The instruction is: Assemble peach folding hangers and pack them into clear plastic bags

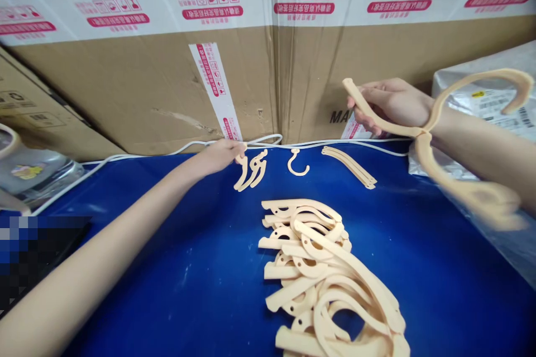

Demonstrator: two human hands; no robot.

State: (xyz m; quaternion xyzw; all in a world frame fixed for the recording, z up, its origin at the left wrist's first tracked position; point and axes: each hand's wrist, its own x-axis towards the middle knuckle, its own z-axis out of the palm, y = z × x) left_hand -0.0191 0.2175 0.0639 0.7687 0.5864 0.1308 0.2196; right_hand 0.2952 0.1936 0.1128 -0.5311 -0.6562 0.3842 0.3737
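My right hand [387,101] is raised at the right, fingers closed around one arm of a cream plastic folding hanger [435,109]. Its hook curves out to the right and its other arm, blurred, hangs down. My left hand [221,156] reaches to the back of the blue table, fingertips pinched on the top end of a curved cream hanger piece [242,174]. Beside that lie similar curved pieces [258,170], a loose hook [298,164] and a small stack of long curved hanger arms [349,166]. A heap of folded hangers [330,273] covers the front middle.
Large taped cardboard boxes [146,78] wall off the back of the blue table [176,268]. A white cable [167,150] runs along their base. Clear plastic packaging [473,95] lies at the right. At the left are a plastic container [31,170] and a dark, pixelated object [37,256].
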